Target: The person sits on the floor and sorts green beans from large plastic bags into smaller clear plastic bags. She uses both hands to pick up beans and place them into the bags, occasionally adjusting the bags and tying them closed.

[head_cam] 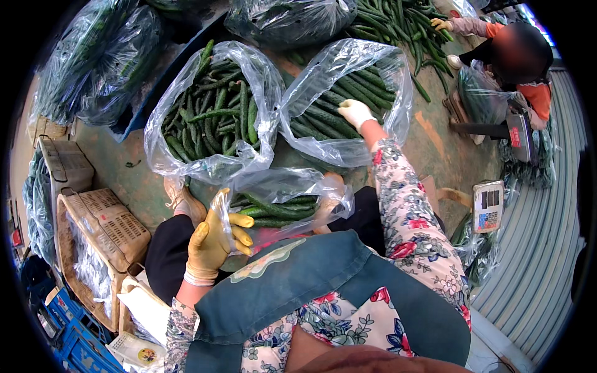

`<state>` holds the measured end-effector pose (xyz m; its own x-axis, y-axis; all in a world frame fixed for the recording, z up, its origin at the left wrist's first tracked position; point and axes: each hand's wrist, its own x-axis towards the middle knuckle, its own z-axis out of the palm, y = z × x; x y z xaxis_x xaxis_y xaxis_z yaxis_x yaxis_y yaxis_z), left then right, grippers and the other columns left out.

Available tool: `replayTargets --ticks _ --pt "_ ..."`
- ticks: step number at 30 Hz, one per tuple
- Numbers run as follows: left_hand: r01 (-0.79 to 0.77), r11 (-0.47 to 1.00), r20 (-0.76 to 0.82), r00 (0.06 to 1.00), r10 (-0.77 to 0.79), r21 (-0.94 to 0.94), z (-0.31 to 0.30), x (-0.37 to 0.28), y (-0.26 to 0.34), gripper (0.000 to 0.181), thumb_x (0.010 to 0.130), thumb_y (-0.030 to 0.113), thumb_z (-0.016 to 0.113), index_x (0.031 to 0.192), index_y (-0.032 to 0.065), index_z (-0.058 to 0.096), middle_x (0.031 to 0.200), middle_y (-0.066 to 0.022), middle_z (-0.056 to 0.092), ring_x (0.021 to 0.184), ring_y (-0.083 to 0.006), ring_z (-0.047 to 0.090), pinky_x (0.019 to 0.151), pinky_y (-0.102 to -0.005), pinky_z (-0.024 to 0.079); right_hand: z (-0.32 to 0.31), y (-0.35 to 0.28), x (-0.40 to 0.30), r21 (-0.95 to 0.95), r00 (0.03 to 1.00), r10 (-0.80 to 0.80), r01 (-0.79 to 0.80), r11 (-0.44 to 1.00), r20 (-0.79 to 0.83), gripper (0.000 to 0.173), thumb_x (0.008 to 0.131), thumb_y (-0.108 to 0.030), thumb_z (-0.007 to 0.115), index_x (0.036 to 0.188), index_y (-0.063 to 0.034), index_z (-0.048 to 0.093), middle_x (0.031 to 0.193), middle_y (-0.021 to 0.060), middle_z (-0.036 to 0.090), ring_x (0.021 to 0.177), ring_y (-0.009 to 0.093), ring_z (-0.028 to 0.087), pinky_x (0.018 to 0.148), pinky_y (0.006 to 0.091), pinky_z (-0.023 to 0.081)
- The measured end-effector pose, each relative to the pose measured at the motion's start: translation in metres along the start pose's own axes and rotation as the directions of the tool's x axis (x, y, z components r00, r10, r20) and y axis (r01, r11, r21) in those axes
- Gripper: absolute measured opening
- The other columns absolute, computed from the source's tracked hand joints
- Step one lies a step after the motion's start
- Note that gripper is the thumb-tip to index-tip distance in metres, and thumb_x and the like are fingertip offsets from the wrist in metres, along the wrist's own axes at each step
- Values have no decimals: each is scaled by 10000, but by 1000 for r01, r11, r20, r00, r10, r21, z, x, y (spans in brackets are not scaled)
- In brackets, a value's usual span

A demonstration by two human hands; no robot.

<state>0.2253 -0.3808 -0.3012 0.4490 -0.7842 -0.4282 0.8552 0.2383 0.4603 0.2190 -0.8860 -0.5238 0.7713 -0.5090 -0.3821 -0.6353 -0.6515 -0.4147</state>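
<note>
My left hand (217, 238), in a yellow-coated glove, is at the left side of a small clear plastic bag (336, 200) by my lap. Its fingers are spread, and the bag's film runs across them. A few green cucumbers (280, 210) lie inside that bag. My right hand (357, 114), in a pale glove, reaches into the large clear bag (308, 88) ahead on the right. Its curled fingers rest against long cucumbers (326, 116) laid side by side; the fingertips are hidden, so a grip cannot be confirmed. Beside it stands another open bag (156, 126), full of thinner, bent cucumbers (210, 112).
Loose cucumbers (396, 23) are heaped at the far right, near a person (522, 56) in an orange top. Filled bags (121, 60) stand at the back left. Plastic baskets (109, 224) line my left. A digital scale (488, 205) stands at right, before a corrugated wall (536, 233).
</note>
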Motion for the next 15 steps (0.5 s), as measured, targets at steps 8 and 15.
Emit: replayTargets --ticks 8,15 --pt "-15 995 -88 996 24 99 6 0 6 1065 804 628 639 1551 85 110 1104 -256 617 843 -334 693 641 -428 620 29 -156 46 969 983 -134 -90 230 123 811 883 -109 585 1572 -114 156 1464 117 467 1190 229 555 946 380 467" --pt "11 999 -67 998 -8 36 3 6 8 1086 800 575 670 1560 101 57 1148 -281 609 864 -346 695 697 -461 615 -28 -151 61 996 802 -594 -10 88 60 540 901 -145 624 1417 -57 489 1387 92 571 1238 213 563 1013 373 460"
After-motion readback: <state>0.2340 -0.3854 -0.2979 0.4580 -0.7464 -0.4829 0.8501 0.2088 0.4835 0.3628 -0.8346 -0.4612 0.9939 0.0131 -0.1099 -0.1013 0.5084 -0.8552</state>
